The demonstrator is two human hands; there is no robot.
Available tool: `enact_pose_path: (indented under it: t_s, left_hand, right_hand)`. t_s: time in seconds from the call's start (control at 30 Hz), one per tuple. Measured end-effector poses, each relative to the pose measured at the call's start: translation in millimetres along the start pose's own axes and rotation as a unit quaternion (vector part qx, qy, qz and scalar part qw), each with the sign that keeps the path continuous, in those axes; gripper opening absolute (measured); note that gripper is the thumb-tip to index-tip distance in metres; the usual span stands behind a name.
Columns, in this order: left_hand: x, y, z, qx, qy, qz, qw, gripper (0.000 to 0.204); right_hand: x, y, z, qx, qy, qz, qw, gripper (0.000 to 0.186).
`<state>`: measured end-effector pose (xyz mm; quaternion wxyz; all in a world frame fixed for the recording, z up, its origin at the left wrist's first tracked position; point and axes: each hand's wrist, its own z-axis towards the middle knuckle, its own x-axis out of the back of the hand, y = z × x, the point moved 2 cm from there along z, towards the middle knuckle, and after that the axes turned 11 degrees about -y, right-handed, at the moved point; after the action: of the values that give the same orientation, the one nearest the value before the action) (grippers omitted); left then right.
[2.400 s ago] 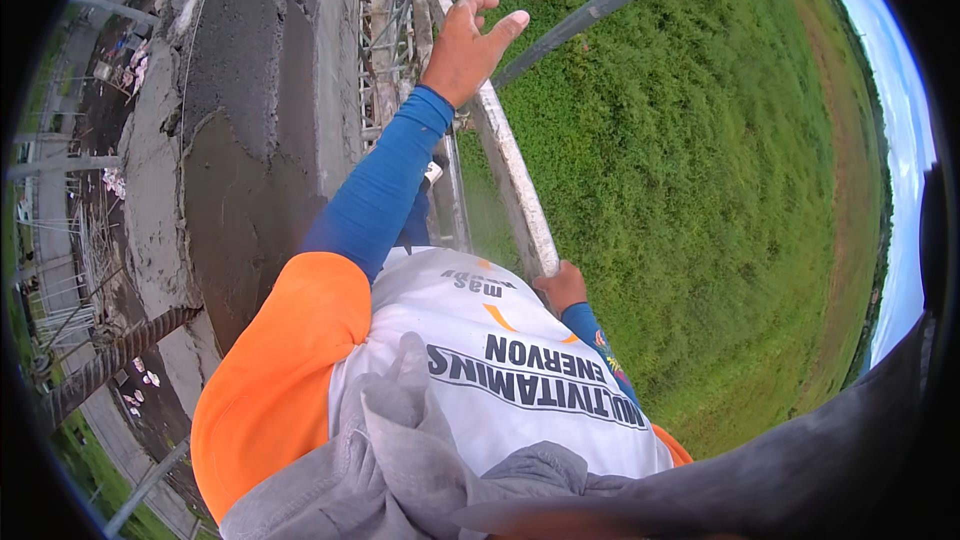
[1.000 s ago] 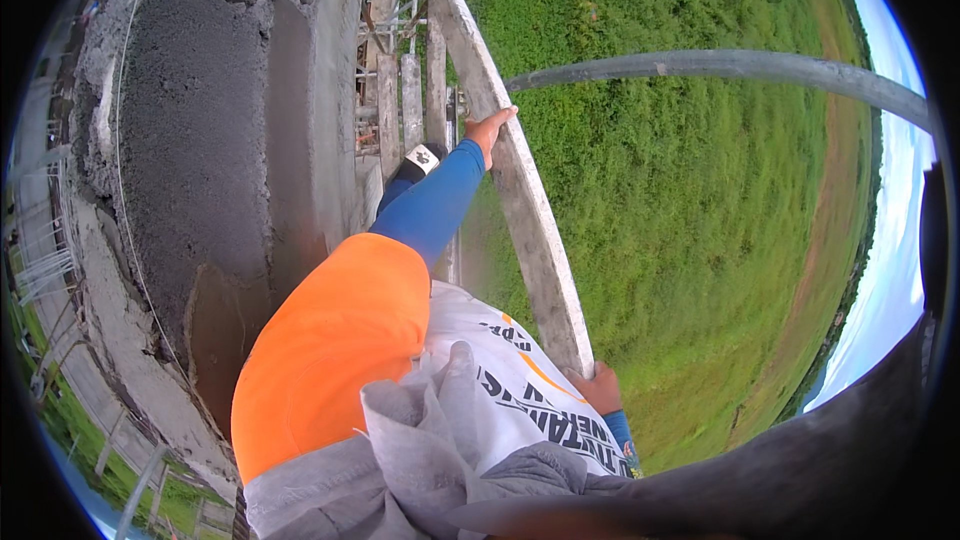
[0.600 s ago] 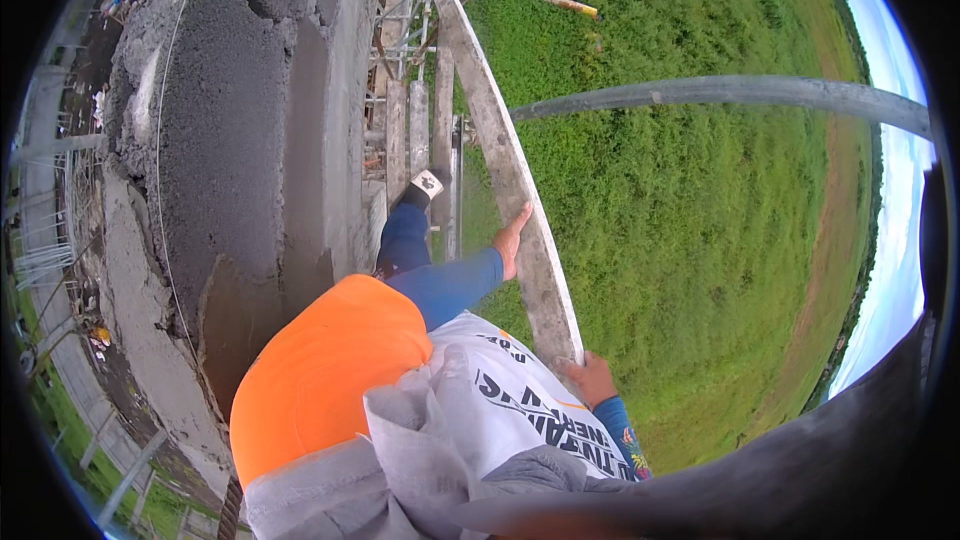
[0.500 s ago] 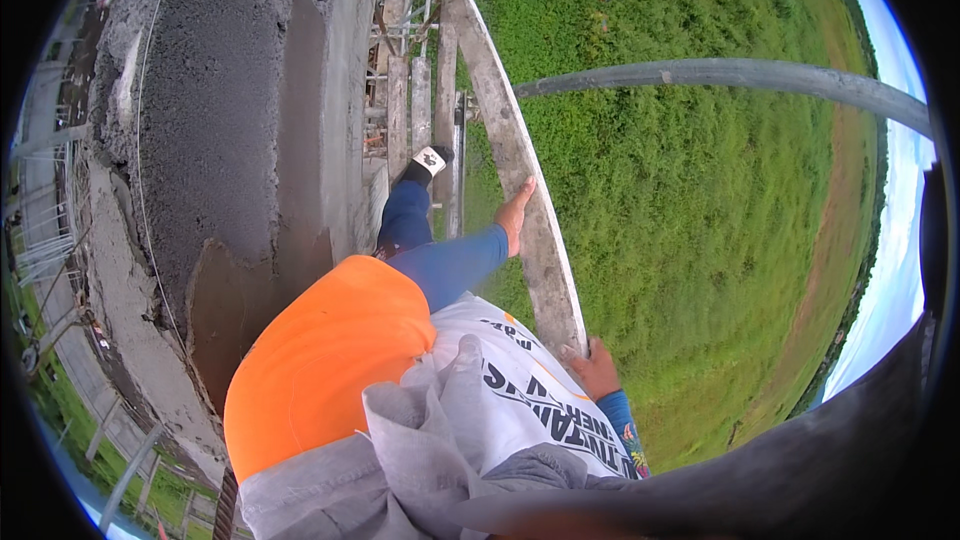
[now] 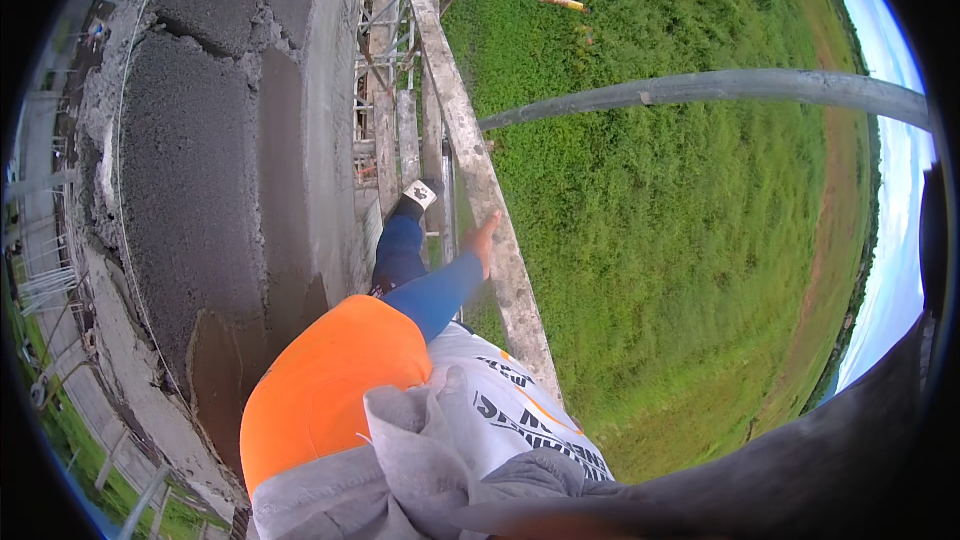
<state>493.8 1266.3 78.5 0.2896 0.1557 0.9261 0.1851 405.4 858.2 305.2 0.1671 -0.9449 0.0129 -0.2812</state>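
Observation:
A long, cement-stained board (image 5: 465, 140) slants down past my body, its far end reaching the scaffold and its near end against my white and orange shirt. My left hand (image 5: 486, 243), on a blue-sleeved arm, grips the board's left edge about midway along. The fingers wrap around the back of it and are mostly hidden. My right hand is out of sight, behind my shirt or below the board's near end.
To my left runs a wall (image 5: 190, 170) of rough and smooth grey mortar, with a string (image 5: 124, 190) along it. A metal pole (image 5: 720, 87) crosses at right. My foot (image 5: 420, 194) rests among scaffold planks (image 5: 408, 135); green grass (image 5: 660, 260) lies far below.
The board has shifted left and lower in view, with my left hand still on it. My right hand, seen before at the board's near end, has gone out of sight.

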Motion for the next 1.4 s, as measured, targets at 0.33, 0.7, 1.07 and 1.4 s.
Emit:
enact_pose_path:
  t_s: [0.33, 0.7, 1.07, 1.4]
  left_hand:
    - [-6, 5, -15, 0.008, -0.055, -0.028, 0.998, 0.118]
    - [-16, 149, 46, -0.181, -0.098, -0.01, 0.978, 0.079]
    - [-4, 287, 51, -0.166, -0.052, 0.081, 0.981, 0.123]
    - [-34, 69, -74, 0.081, -0.426, -0.165, 0.886, 0.098]
  right_hand:
    - [-7, -9, 21, -0.022, 0.024, -0.021, 0.999, 0.09]
    - [-15, -50, 67, 0.081, 0.069, 0.009, 0.994, 0.091]
    - [83, -247, 258, 0.184, -0.294, 0.386, 0.855, 0.063]
    - [92, -328, 320, 0.137, -0.339, 0.45, 0.815, 0.077]
